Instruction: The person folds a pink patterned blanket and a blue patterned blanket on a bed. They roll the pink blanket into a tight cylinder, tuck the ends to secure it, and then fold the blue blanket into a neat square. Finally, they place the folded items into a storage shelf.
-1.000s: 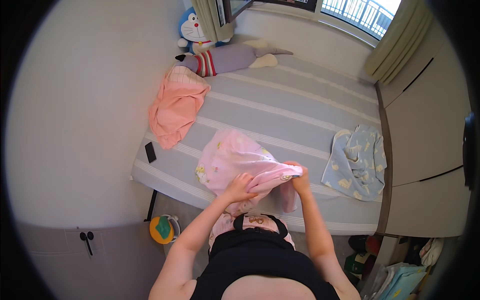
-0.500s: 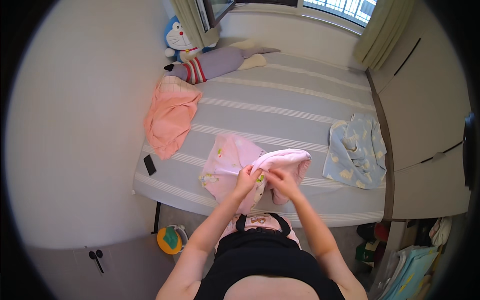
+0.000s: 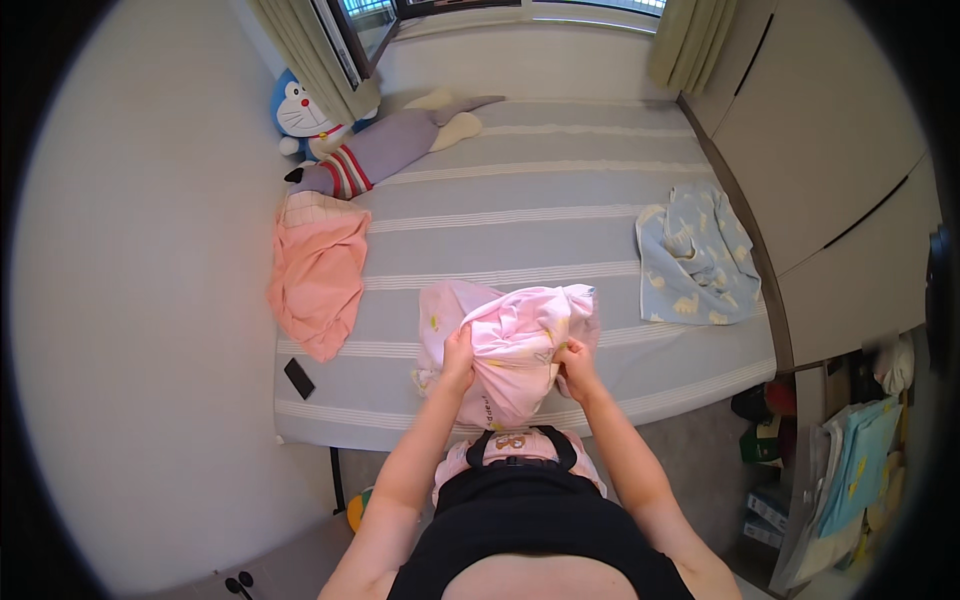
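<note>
A soft pink cloth (image 3: 520, 325) with small printed figures hangs bunched over the near edge of the bed, just in front of me. My left hand (image 3: 459, 360) grips its left side, fingers closed on the fabric. On the right side, my right hand (image 3: 577, 369) pinches the same cloth, with the fingertips partly hidden in its folds. Between the two hands the fabric is gathered and wrinkled. Part of it spreads flat on the bed behind my left hand.
A striped grey bed (image 3: 500, 240) fills the middle. On it lie a peach cloth (image 3: 322, 275), a black phone (image 3: 299, 378), a blue patterned cloth (image 3: 697, 260) and a long grey plush animal (image 3: 395, 150). A blue plush toy (image 3: 300, 110) sits by the curtain. Cabinets (image 3: 830, 150) line the right.
My hands have moved apart, the left one further left. The pink cloth's raised, folded-over part has dropped and now spreads between them. My view has shifted.
</note>
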`<action>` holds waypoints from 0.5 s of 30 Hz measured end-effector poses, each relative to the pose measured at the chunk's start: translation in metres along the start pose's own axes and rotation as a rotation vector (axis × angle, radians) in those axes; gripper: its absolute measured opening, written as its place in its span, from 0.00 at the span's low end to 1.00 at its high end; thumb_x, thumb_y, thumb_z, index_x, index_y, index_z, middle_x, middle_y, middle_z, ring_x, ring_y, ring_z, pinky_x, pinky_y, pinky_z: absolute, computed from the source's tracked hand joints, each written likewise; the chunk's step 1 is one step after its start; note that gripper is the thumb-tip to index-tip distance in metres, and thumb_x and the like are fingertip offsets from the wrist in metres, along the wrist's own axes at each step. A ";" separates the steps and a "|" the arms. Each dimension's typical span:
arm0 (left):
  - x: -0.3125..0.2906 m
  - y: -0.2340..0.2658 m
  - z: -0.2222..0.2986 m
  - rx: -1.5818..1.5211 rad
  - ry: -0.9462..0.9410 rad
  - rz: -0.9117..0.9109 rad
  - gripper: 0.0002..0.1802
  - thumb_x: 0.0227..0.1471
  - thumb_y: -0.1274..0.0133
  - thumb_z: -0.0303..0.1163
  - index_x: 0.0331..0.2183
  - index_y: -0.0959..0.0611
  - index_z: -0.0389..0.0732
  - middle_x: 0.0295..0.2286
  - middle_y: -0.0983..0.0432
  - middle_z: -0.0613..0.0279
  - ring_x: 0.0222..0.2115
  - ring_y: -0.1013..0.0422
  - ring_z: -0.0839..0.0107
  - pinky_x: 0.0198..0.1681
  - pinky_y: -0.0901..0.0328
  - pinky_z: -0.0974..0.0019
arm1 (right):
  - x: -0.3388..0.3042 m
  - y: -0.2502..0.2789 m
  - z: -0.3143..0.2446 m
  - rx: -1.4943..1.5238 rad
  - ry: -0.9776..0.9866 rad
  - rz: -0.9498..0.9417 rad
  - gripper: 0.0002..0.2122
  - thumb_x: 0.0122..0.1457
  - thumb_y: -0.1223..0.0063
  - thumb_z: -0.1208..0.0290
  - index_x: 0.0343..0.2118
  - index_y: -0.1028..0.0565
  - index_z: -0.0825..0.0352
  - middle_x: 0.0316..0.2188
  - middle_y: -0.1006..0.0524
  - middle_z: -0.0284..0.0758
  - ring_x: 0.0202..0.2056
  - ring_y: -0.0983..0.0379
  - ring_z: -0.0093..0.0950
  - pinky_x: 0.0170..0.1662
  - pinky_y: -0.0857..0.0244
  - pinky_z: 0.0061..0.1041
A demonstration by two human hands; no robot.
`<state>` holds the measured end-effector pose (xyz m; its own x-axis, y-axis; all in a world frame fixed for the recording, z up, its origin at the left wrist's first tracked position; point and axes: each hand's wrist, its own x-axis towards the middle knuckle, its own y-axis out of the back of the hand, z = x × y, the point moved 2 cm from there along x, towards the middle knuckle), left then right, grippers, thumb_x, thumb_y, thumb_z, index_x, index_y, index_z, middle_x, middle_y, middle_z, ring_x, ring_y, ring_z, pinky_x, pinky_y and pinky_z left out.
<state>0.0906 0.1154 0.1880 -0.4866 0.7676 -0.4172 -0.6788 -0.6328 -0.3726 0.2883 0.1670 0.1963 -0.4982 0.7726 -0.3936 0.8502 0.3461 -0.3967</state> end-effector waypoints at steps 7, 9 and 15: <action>-0.017 0.018 0.037 1.118 -0.849 0.170 0.13 0.49 0.54 0.34 0.35 0.25 0.35 0.27 0.27 0.51 0.28 0.31 0.56 0.33 0.36 0.63 | -0.019 -0.039 0.007 0.218 0.060 0.141 0.16 0.45 0.55 0.83 0.40 0.30 0.67 0.33 0.25 0.31 0.32 0.29 0.20 0.35 0.35 0.16; -0.025 0.016 0.043 1.109 -0.903 0.048 0.14 0.48 0.54 0.35 0.36 0.26 0.36 0.26 0.28 0.51 0.27 0.31 0.55 0.32 0.37 0.62 | -0.025 -0.048 0.010 0.161 0.065 0.141 0.16 0.46 0.55 0.84 0.40 0.30 0.67 0.34 0.26 0.31 0.34 0.29 0.21 0.37 0.35 0.17; -0.026 0.009 0.023 0.765 0.017 -0.496 0.18 0.51 0.54 0.43 0.38 0.25 0.38 0.29 0.26 0.60 0.28 0.30 0.69 0.31 0.36 0.68 | -0.030 -0.064 0.033 0.224 0.138 0.060 0.14 0.49 0.55 0.82 0.41 0.31 0.68 0.37 0.27 0.34 0.38 0.30 0.23 0.41 0.36 0.19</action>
<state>0.0841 0.0918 0.2148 -0.0376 0.9280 -0.3706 -0.9906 0.0143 0.1363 0.2436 0.1042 0.2066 -0.4070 0.8586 -0.3118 0.8111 0.1828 -0.5555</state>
